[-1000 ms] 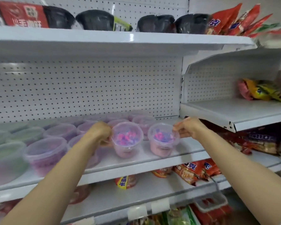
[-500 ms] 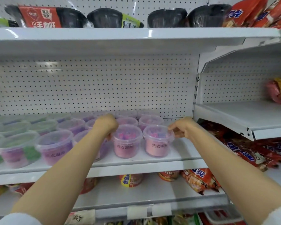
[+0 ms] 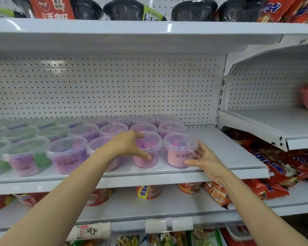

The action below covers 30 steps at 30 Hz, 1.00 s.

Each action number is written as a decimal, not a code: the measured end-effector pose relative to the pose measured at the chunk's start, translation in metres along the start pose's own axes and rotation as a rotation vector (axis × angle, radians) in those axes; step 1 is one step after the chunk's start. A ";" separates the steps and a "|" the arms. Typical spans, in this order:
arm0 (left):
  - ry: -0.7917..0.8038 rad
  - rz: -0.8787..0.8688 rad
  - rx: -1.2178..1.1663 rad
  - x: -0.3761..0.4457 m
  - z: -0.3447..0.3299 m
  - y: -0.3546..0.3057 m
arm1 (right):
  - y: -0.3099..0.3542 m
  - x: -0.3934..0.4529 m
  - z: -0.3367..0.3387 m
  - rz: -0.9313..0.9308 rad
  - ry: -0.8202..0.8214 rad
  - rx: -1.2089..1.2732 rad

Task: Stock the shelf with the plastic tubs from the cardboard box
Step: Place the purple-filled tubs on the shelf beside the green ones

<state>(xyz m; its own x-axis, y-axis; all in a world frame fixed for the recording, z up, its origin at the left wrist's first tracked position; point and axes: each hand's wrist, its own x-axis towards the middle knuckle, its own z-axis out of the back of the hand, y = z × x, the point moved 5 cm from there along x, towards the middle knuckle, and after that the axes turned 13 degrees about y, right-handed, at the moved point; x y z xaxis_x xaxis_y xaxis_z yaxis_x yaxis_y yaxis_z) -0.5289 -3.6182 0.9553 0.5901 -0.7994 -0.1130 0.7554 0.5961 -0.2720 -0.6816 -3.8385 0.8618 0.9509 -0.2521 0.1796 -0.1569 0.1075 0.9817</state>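
- The step in hand looks like placing: 2 pink tubs stand upright at the front of the shelf [image 3: 220, 166], at the right end of the row.
- The left hand [image 3: 126, 146] is draped over the left pink tub [image 3: 146, 151], fingers spread across its lid and near wall, thumb low on its front. It cups the tub loosely rather than clenching it.
- The right hand [image 3: 204, 159] lies against the right side of the right pink tub [image 3: 179, 151], fingers open along the wall and label, thumb under the front edge. It touches but does not wrap the tub.
- Both tubs rest on the shelf, touching or nearly touching each other, just beside the purple tubs [image 3: 66, 153] to the left. More tubs fill the rows behind, with green ones [image 3: 25, 153] further left.
- Bare shelf remains to the right of the 2 pink tubs.
- The cardboard box is out of view, so how many tubs remain cannot be told.
- Next move, as I judge it: nudge the 2 tubs flush with the front row, labels forward, then let go and reach back to the box for more.
- That calls for a light push, since the tubs stand close to the shelf edge and to their neighbours.
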 end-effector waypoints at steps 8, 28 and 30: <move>-0.091 -0.018 0.218 0.007 -0.002 0.005 | -0.010 0.000 -0.015 0.054 -0.354 -0.132; -0.158 -0.111 0.327 -0.011 -0.007 0.006 | -0.015 -0.003 -0.034 0.032 -0.502 -0.291; -0.183 -0.120 0.307 -0.012 -0.011 0.010 | -0.014 -0.003 -0.033 0.024 -0.484 -0.305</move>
<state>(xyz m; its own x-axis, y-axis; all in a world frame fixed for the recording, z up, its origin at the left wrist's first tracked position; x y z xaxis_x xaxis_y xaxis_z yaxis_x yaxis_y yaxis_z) -0.5319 -3.6035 0.9438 0.5127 -0.8546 0.0826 0.8559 0.5164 0.0296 -0.6732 -3.8076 0.8451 0.7063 -0.6501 0.2801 -0.0242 0.3733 0.9274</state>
